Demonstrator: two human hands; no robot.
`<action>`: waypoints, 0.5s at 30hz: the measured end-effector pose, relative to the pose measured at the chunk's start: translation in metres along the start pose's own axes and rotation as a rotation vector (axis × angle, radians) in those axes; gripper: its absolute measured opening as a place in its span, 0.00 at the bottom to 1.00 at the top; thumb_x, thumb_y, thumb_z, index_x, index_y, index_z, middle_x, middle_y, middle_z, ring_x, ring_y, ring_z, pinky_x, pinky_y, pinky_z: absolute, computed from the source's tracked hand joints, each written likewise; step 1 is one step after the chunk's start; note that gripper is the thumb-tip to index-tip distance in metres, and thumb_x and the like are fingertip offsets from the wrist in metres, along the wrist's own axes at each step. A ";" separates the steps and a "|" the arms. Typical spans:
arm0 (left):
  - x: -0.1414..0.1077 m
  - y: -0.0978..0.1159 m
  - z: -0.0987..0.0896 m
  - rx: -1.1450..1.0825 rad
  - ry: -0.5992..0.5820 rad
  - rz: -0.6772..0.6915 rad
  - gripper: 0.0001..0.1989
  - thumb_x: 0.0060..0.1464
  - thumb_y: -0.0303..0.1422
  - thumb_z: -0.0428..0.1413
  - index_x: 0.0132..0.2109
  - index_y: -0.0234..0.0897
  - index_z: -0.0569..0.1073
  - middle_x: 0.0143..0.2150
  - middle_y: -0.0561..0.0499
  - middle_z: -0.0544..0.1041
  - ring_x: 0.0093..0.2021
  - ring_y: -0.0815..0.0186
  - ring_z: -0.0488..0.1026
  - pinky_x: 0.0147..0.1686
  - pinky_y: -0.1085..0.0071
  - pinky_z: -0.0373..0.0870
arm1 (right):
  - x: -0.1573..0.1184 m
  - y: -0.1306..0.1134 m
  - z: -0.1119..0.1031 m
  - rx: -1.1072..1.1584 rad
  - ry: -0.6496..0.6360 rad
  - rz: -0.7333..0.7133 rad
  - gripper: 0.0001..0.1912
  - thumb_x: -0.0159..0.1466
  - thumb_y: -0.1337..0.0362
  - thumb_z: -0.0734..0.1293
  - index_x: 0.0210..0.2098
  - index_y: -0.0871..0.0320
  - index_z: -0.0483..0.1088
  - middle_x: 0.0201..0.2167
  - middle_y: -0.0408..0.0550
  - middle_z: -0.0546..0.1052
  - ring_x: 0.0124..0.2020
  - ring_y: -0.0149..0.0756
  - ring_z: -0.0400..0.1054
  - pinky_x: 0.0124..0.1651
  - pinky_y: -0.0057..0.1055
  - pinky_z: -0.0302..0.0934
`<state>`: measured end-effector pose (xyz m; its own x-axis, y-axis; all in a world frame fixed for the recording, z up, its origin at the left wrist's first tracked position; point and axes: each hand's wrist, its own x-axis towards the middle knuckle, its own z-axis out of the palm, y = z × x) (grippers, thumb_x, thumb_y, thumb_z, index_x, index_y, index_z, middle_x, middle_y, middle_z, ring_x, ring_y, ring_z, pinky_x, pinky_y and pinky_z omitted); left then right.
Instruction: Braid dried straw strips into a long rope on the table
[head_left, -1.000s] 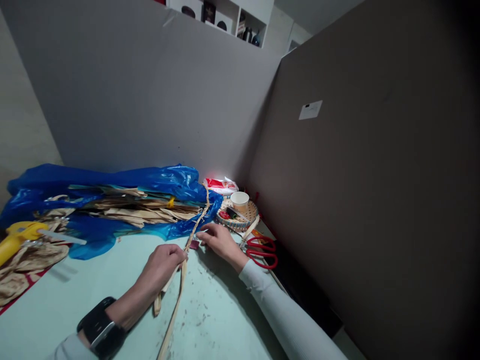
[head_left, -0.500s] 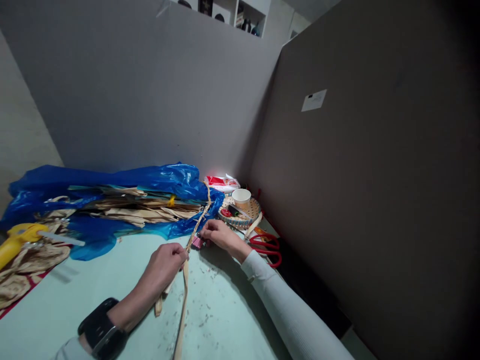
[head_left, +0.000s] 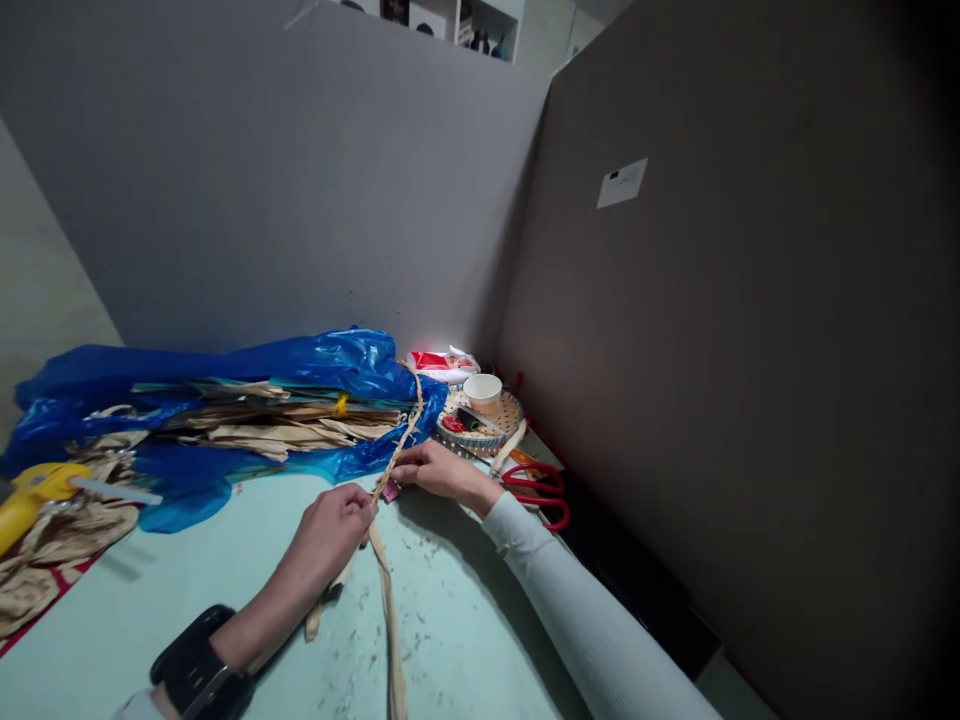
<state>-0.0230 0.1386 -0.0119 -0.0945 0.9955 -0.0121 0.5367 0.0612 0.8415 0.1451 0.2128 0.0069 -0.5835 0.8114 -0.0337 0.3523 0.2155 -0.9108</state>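
In the head view, a braided cord [head_left: 406,438] is pinched in the closed left hand [head_left: 335,522], its long axis running away toward a blue bag [head_left: 225,364]; the right hand [head_left: 441,471], fingers nearly together, is poised at a pink clip [head_left: 391,491] just beside the cord. Whether the clip is gripped cannot be told; the pinched stretch is hidden, a loose strip [head_left: 389,600] cut off below.

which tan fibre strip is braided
The slim tan plaited cord between the blue plastic bag and the left hand: its strands are interwoven, while the long flat tan strip nearer the camera and the bundled tan strips in the bag are unbraided.
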 end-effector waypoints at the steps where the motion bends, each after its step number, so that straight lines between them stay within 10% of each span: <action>1: 0.000 0.000 0.000 -0.001 -0.002 0.000 0.07 0.42 0.37 0.53 0.23 0.40 0.70 0.15 0.54 0.71 0.22 0.63 0.68 0.22 0.71 0.58 | 0.000 0.000 -0.001 -0.011 0.004 0.001 0.07 0.59 0.72 0.65 0.31 0.64 0.77 0.22 0.40 0.71 0.27 0.28 0.60 0.33 0.25 0.53; 15: 0.004 0.006 -0.002 0.202 0.006 -0.003 0.09 0.48 0.27 0.49 0.36 0.41 0.70 0.16 0.58 0.68 0.24 0.62 0.66 0.27 0.69 0.55 | 0.021 -0.002 -0.012 -0.150 -0.101 0.006 0.03 0.54 0.69 0.70 0.26 0.63 0.75 0.21 0.41 0.72 0.25 0.30 0.62 0.29 0.25 0.55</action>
<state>-0.0221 0.1426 -0.0059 -0.1012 0.9948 -0.0107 0.6937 0.0783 0.7160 0.1407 0.2356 0.0128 -0.6489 0.7559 -0.0866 0.4568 0.2960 -0.8389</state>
